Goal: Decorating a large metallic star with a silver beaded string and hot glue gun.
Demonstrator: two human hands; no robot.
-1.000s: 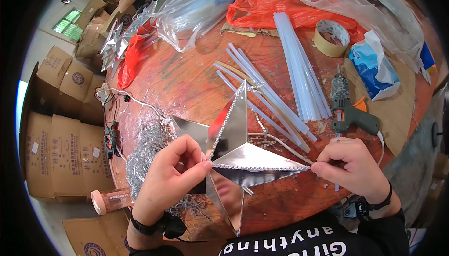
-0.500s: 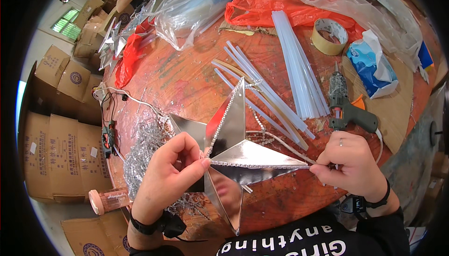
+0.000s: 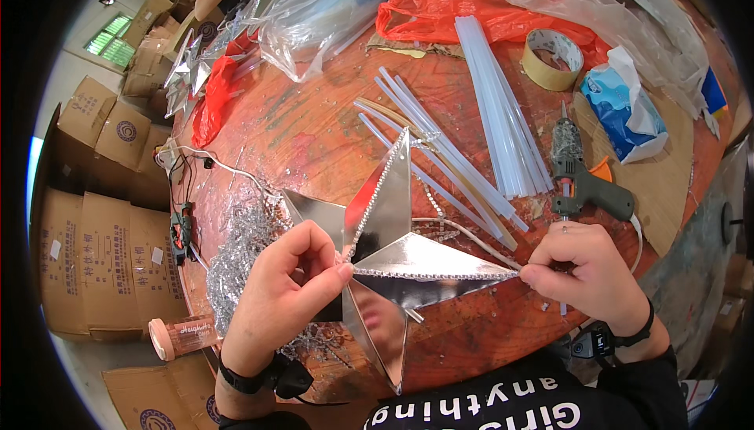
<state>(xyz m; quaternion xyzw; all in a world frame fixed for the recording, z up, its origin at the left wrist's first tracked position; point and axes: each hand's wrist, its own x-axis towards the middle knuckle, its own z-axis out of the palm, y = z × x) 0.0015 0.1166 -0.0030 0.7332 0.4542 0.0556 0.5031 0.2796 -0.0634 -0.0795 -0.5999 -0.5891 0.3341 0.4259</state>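
A silver mirror-finish star (image 3: 432,258) with raised, folded points is in front of me. Rhinestone chain (image 3: 380,196) edges its upper point, and another stretch of chain runs along the ridge of the right point. My left hand (image 3: 294,277) is closed at the star's centre, thumb and forefinger pinching the chain there. At the tip of the right point, my right hand (image 3: 577,271) pinches the chain's end. Loose chain hangs behind the upper point. Right of the star, a green glue gun (image 3: 585,186) stands nozzle up.
Clear glue sticks (image 3: 503,116), a tape roll (image 3: 552,61) and a blue tissue pack (image 3: 624,112) lie beyond the star. Silver tinsel-like strands (image 3: 245,261) and a capped jar (image 3: 182,336) are at left. Plastic bags (image 3: 440,10) cover the far side. Cardboard boxes (image 3: 102,261) stand beside the table.
My right hand has shifted slightly at the right tip, its fingers curling differently. The chain along the right point sits a little higher and straighter. My left hand stays at the centre.
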